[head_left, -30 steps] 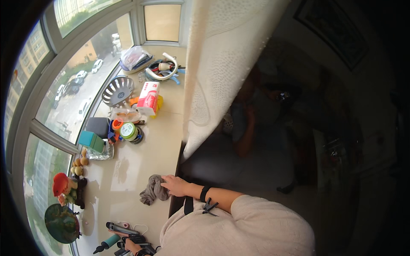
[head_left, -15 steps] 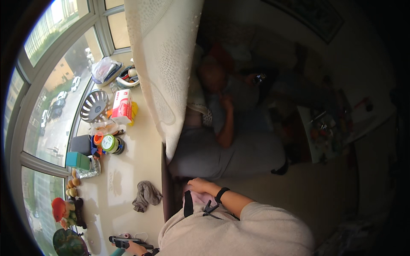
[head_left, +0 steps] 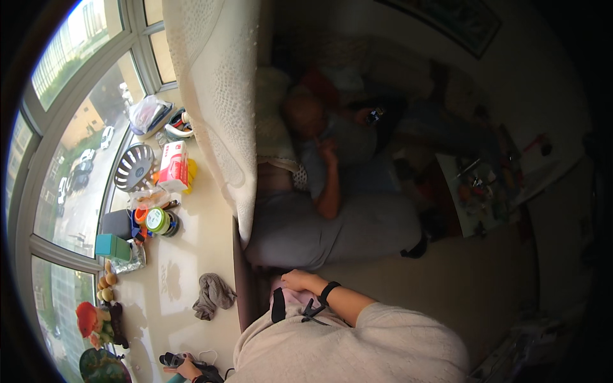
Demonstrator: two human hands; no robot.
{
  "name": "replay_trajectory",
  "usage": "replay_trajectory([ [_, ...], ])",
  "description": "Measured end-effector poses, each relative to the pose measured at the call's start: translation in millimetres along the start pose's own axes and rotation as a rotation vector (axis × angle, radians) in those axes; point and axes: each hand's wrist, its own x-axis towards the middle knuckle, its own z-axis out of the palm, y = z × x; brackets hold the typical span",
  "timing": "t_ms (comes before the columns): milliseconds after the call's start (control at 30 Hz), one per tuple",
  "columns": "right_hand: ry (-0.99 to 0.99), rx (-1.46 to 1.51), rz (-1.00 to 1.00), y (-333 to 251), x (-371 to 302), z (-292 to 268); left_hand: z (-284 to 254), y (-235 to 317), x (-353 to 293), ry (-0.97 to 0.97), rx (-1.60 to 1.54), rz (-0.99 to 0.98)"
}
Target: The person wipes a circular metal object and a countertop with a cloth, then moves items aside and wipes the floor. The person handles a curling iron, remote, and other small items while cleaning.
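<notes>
My right hand [head_left: 299, 279], with a black band on its wrist, hovers with curled fingers over a pink thing with black straps [head_left: 287, 300] at my chest, and nothing shows in it. A crumpled grey cloth [head_left: 212, 295] lies loose on the pale window ledge [head_left: 185, 255], a short way left of that hand. At the bottom edge my left hand [head_left: 189, 368] grips a small black device [head_left: 171, 360] with a white cord beside it.
Another person lies on a sofa [head_left: 332, 191] to the right of a cream curtain [head_left: 220, 96]. Along the ledge stand a metal colander [head_left: 134, 167], a red-and-white carton [head_left: 174, 165], a green-lidded tub [head_left: 156, 220], a teal box [head_left: 112, 246] and orange flowers [head_left: 87, 317].
My right hand has let go of the grey cloth and drawn back to the right, toward my chest. The view has swung right, bringing the sofa and the lying person into sight.
</notes>
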Motion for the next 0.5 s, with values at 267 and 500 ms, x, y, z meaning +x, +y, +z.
replay_trajectory([
  [267, -0.064, 0.450, 0.000, -25, 21, -35, -22, -9, -7, -0.388, -0.190, 0.152],
  [500, -0.340, 0.716, -0.418, -176, 19, -100, -25, 117, -78, -0.887, -0.515, 0.191],
])
